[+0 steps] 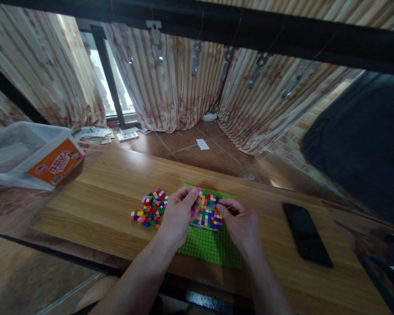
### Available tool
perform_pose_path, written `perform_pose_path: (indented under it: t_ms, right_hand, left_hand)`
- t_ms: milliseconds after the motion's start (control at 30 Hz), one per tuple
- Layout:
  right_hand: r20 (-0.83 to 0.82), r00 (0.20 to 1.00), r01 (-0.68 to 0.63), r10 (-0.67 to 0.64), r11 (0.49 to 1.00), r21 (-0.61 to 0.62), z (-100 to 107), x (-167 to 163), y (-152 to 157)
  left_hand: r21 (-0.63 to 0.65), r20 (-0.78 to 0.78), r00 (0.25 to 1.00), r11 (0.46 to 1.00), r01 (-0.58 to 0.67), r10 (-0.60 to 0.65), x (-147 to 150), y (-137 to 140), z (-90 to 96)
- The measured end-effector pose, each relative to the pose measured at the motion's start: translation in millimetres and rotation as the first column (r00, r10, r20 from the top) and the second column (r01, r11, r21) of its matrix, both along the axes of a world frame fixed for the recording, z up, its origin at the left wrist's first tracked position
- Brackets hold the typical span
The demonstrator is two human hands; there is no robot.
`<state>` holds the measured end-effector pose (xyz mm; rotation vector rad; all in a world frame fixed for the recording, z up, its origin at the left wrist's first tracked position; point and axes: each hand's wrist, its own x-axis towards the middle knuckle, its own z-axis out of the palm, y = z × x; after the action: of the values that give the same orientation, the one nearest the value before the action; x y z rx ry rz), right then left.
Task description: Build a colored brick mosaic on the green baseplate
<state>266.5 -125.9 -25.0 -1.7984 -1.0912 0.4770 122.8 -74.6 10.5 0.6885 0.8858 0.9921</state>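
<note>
A green studded baseplate (213, 249) lies on the wooden table, with a block of small multicoloured toy bricks (210, 214) built up on its upper part. My left hand (179, 214) is over the left side of this block, thumb and forefinger closed on a small pink toy brick (200, 191). At the block's right edge, my right hand (243, 225) has its thumb and forefinger pinched close to the bricks; what they hold, if anything, is hidden. To the left of my left hand is a loose pile of mixed-colour toy bricks (151, 208).
A black phone (307, 234) lies on the right part of the wooden table (101, 197). A clear plastic tub (22, 153) with an orange label stands beyond the table's left end. Striped curtains (170, 87) hang behind, and a dark bar (197, 30) crosses the top.
</note>
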Motion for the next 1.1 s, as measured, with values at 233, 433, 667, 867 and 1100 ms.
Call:
perform_pose_path:
  t_ms: [233,433,667,867,1100]
  right_hand:
    - [-0.016,0.999,0.036,-0.036,0.999,-0.022,-0.7,-0.5,-5.1]
    - [-0.022,0.996,0.089,-0.09,0.996,-0.023,-1.8,-3.3,-2.3]
    - [-0.008,0.99,0.143,-0.143,0.989,-0.022,-0.4,-9.3,-0.1]
    - [-0.109,0.984,0.142,-0.139,0.99,0.016,-10.3,-0.9,2.8]
    - [-0.38,0.916,0.155,-0.129,0.987,0.038,-19.8,4.2,9.0]
  left_hand:
    - [0.003,0.008,1.0,1.0,0.013,-0.013,0.3,-0.2,-0.5]
    - [0.003,0.022,1.0,1.0,0.015,-0.015,0.3,-0.3,-1.4]
    - [-0.001,0.013,1.0,1.0,0.014,-0.014,0.3,-0.6,-1.2]
    - [-0.016,0.016,1.0,1.0,0.018,-0.018,0.2,-1.2,-2.3]
    - [-0.041,0.036,0.999,0.999,0.032,-0.031,2.2,-2.5,-3.3]
